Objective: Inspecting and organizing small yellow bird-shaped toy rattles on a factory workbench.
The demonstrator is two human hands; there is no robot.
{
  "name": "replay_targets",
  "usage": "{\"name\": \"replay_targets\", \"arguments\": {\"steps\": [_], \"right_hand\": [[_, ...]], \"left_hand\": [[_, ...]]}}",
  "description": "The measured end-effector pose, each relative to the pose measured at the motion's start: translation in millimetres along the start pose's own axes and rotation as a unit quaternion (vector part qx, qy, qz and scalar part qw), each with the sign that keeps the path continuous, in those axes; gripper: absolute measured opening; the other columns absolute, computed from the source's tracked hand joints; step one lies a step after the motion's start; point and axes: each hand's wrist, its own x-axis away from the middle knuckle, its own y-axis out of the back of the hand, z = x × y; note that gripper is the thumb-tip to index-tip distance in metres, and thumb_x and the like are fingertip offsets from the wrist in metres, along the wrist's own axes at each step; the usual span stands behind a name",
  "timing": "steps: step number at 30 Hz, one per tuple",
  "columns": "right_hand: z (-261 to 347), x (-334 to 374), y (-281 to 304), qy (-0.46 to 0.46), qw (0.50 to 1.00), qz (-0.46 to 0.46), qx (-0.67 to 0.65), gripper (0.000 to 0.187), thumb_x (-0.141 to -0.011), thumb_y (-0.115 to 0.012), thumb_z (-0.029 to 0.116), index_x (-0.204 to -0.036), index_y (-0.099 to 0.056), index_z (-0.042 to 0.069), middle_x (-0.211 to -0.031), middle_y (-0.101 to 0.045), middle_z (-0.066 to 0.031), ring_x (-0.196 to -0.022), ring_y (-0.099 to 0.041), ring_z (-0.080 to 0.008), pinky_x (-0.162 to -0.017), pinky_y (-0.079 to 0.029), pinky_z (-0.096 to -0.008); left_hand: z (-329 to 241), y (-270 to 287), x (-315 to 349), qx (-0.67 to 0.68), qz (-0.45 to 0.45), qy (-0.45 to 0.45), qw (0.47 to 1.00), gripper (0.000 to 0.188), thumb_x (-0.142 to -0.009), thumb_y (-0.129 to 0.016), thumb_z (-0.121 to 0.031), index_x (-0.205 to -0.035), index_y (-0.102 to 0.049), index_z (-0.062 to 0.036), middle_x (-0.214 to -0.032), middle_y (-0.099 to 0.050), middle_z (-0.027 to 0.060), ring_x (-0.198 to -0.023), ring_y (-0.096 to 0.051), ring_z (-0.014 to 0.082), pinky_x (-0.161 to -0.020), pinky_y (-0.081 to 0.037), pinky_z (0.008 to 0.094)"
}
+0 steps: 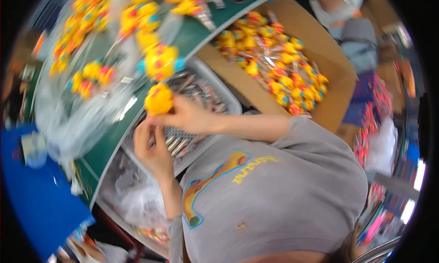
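Note:
A small yellow toy figure is between my two hands, above a grey plastic basket. My right hand grips it from the right with the thumb and fingers. My left hand comes from below, its bent fingertips meeting the right thumb just under the toy; whatever they pinch is hidden and blurred. Right beyond the held toy is a yellow toy with red spots and blue sides, one of several in a row on the green table. The grey basket holds many small shiny metallic pieces.
At the right, a cardboard box holds a heap of yellow toys. Clear plastic bags with more toys lie on the table's left. A bin of clear plastic stands below my left hand. Another person is at the upper right.

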Motion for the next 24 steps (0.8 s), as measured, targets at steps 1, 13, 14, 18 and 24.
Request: {"name": "replay_targets", "arguments": {"steps": [1, 13, 14, 18, 24], "right_hand": [[-4, 3, 5, 0.001, 0.998, -0.040, 0.044, 0.041, -0.086, -0.068, 0.019, -0.117, -0.048, 0.003, -0.102, -0.060, -0.0043, -0.096, -0.056, -0.0110, -0.086, -0.045, -0.0281], [24, 53, 254, 0.278, 0.778, -0.374, -0.422, 0.020, -0.090, -0.055, 0.004, -0.109, -0.050, 0.002, -0.108, -0.054, -0.0143, -0.100, -0.057, -0.0272, -0.088, -0.051, -0.0411], [23, 75, 293, 0.231, 0.730, -0.477, -0.432, 0.020, -0.092, -0.051, 0.004, -0.111, -0.048, -0.001, -0.112, -0.050, -0.0167, -0.104, -0.054, -0.0313, -0.092, -0.050, -0.0436], [19, 152, 393, 0.380, 0.631, -0.579, -0.350, 0.024, -0.095, -0.040, 0.016, -0.110, -0.047, -0.001, -0.112, -0.053, -0.0164, -0.100, -0.057, -0.0301, -0.092, -0.050, -0.0458], [59, 131, 359, 0.263, 0.587, -0.749, -0.157, 0.028, -0.085, -0.049, 0.014, -0.112, -0.055, 0.010, -0.116, -0.058, -0.0078, -0.099, -0.057, -0.0228, -0.084, -0.049, -0.0489]], "left_hand": [[-2, -6, -1, -0.022, 0.021, -0.026, 0.999, 0.027, -0.082, -0.067, -0.006, -0.108, -0.063, 0.0020, -0.102, -0.061, 0.0087, -0.095, -0.059, 0.0190, -0.083, -0.045, 0.0280], [-9, -16, -12, 0.007, 0.084, -0.099, 0.992, 0.032, -0.088, -0.060, -0.012, -0.118, -0.059, -0.0007, -0.115, -0.055, 0.0118, -0.109, -0.051, 0.0243, -0.096, -0.038, 0.0343], [-8, -17, -11, 0.001, 0.091, -0.094, 0.991, 0.032, -0.088, -0.059, -0.013, -0.118, -0.059, -0.0006, -0.115, -0.055, 0.0116, -0.109, -0.051, 0.0241, -0.095, -0.038, 0.0343], [4, -18, -4, 0.012, 0.103, -0.077, 0.992, 0.030, -0.089, -0.058, -0.012, -0.117, -0.060, -0.0005, -0.114, -0.056, 0.0116, -0.110, -0.051, 0.0243, -0.096, -0.037, 0.0336], [13, -11, -10, 0.014, 0.093, -0.083, 0.992, 0.027, -0.087, -0.059, -0.008, -0.114, -0.061, -0.0015, -0.111, -0.058, 0.0123, -0.105, -0.054, 0.0253, -0.094, -0.039, 0.0333]]}}
